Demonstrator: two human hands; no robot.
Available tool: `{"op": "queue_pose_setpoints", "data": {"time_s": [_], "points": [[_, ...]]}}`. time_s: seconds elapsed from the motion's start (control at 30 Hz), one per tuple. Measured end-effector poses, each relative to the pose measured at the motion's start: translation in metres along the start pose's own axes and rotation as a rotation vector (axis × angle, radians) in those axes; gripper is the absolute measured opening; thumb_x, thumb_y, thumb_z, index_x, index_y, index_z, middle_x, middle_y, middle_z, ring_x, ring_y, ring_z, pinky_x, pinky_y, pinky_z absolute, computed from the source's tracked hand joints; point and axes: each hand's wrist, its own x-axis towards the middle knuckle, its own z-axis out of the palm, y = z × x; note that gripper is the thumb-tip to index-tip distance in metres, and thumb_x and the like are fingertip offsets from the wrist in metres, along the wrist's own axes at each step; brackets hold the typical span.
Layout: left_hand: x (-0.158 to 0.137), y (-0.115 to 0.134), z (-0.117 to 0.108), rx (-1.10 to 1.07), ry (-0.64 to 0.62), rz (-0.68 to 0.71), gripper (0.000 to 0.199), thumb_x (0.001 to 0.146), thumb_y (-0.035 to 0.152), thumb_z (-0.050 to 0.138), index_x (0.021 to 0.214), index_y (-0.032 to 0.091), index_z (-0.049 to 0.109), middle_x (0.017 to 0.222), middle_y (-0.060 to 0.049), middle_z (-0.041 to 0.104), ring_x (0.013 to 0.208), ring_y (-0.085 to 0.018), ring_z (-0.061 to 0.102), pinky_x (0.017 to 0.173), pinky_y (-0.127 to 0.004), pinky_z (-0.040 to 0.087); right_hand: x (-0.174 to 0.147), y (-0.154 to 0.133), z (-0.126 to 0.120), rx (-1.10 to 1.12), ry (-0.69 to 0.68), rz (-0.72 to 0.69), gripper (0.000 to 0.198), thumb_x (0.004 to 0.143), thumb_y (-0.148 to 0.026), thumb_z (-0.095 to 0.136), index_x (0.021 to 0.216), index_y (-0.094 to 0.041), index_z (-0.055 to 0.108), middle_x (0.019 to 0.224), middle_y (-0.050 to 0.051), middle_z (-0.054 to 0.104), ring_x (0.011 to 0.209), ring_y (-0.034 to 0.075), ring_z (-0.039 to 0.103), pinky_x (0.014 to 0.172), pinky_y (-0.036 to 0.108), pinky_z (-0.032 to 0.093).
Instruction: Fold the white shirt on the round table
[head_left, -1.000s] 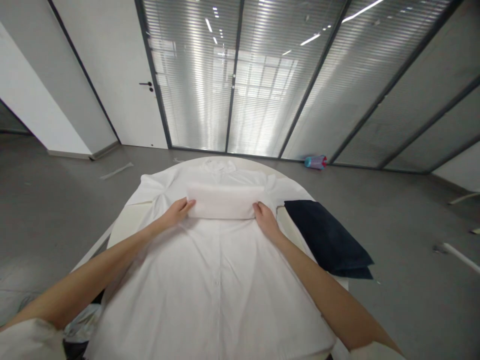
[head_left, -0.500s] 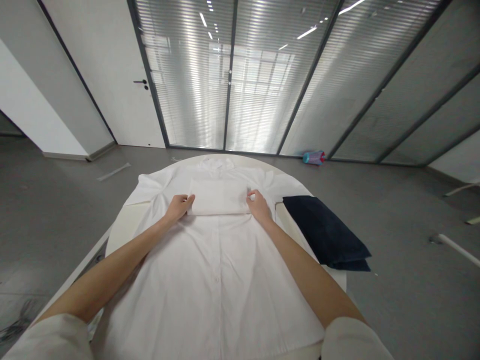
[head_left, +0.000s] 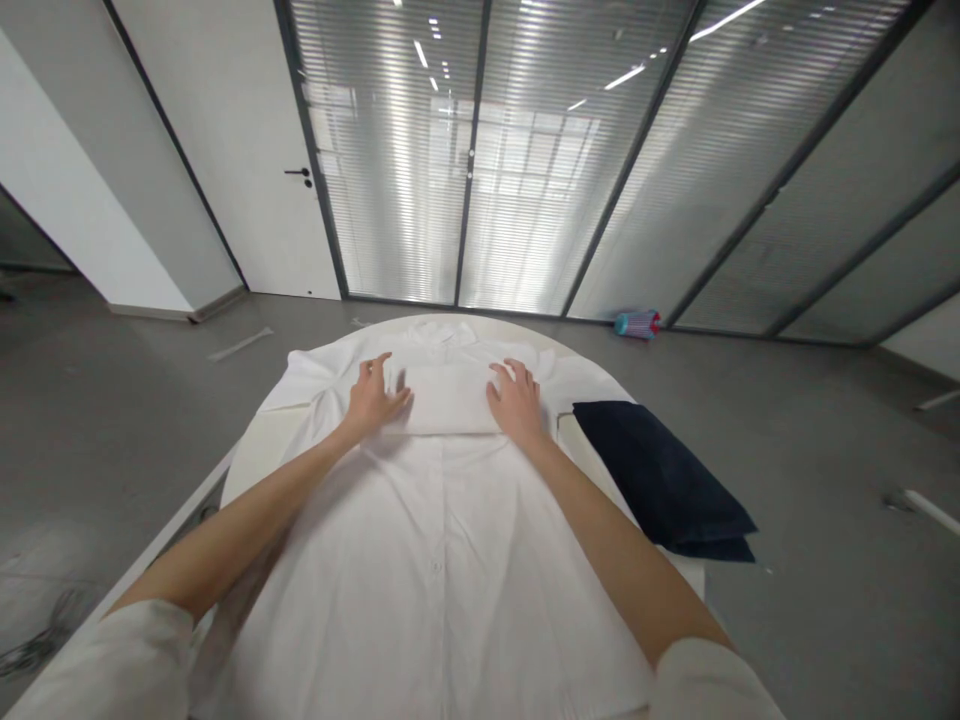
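Left hand (head_left: 375, 398) and right hand (head_left: 515, 402), fingers spread flat, flanking a folded white panel (head_left: 448, 398) on a white shirt (head_left: 435, 540) covering the round worktop (head_left: 251, 445); shirt hem cut off below, navy cloth (head_left: 664, 480) alongside.

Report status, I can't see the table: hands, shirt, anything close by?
Left hand and right hand flat, open on white shirt. Dark folded cloth beside right hand.

Two hands (head_left: 375, 400) (head_left: 516, 403), one white shirt (head_left: 435, 540)

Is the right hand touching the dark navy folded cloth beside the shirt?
Apart. In the head view the right hand lies flat on the white button-up shirt, and a strip of white shirt shows between it and the dark navy folded cloth.
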Motion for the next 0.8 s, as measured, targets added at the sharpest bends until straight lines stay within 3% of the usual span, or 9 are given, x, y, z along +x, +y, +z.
{"op": "queue_pose_setpoints", "data": {"time_s": [0.07, 0.13, 0.2, 0.3, 0.6, 0.8], "points": [[0.006, 0.012, 0.006, 0.15, -0.043, 0.217, 0.054, 0.088, 0.044, 0.061, 0.139, 0.027, 0.051, 0.151, -0.013, 0.042, 0.14, -0.032, 0.041, 0.11, -0.051, 0.037, 0.008, -0.01, 0.007, -0.03, -0.066, -0.141, 0.049, 0.101, -0.045, 0.039, 0.144, -0.026, 0.05, 0.16, 0.009, 0.031, 0.145, 0.03, 0.029, 0.115, 0.046, 0.027], [0.014, 0.02, 0.015, 0.245, -0.138, 0.347, 0.047, 0.095, 0.049, 0.05, 0.138, 0.03, 0.056, 0.155, -0.008, 0.041, 0.148, -0.033, 0.028, 0.118, -0.054, 0.023, 0.017, -0.016, 0.018, -0.047, -0.223, -0.169, 0.059, 0.101, -0.058, 0.031, 0.15, -0.029, 0.042, 0.164, 0.007, 0.023, 0.15, 0.031, 0.018, 0.118, 0.05, 0.019], [0.023, 0.021, 0.025, 0.277, -0.26, 0.344, 0.052, 0.097, 0.056, 0.043, 0.142, 0.032, 0.053, 0.154, -0.005, 0.045, 0.148, -0.032, 0.029, 0.12, -0.055, 0.018, 0.026, -0.015, 0.03, -0.031, -0.402, -0.086, 0.068, 0.099, -0.065, 0.022, 0.156, -0.028, 0.032, 0.165, 0.007, 0.022, 0.151, 0.03, 0.016, 0.119, 0.052, 0.017], [0.033, 0.01, 0.037, 0.251, -0.406, 0.235, 0.062, 0.097, 0.063, 0.034, 0.148, 0.03, 0.046, 0.15, -0.006, 0.051, 0.14, -0.03, 0.042, 0.116, -0.051, 0.027, 0.034, -0.009, 0.043, 0.018, -0.536, 0.019, 0.077, 0.097, -0.07, 0.016, 0.159, -0.025, 0.024, 0.165, 0.008, 0.021, 0.152, 0.028, 0.017, 0.12, 0.052, 0.017], [0.039, -0.008, 0.048, 0.162, -0.362, 0.206, 0.055, 0.098, 0.058, 0.035, 0.142, 0.03, 0.055, 0.139, -0.008, 0.058, 0.13, -0.031, 0.05, 0.111, -0.05, 0.033, 0.032, -0.009, 0.043, 0.057, -0.464, 0.009, 0.074, 0.099, -0.066, 0.025, 0.155, -0.019, 0.032, 0.162, 0.012, 0.028, 0.15, 0.029, 0.022, 0.119, 0.052, 0.019], [0.037, -0.009, 0.048, 0.145, -0.332, 0.224, 0.052, 0.099, 0.055, 0.038, 0.14, 0.03, 0.056, 0.134, -0.007, 0.061, 0.127, -0.027, 0.052, 0.112, -0.044, 0.033, -0.004, -0.021, 0.009, -0.017, -0.307, -0.154, 0.044, 0.102, -0.034, 0.04, 0.138, -0.015, 0.056, 0.149, 0.016, 0.049, 0.142, 0.026, 0.038, 0.12, 0.045, 0.02]]}}
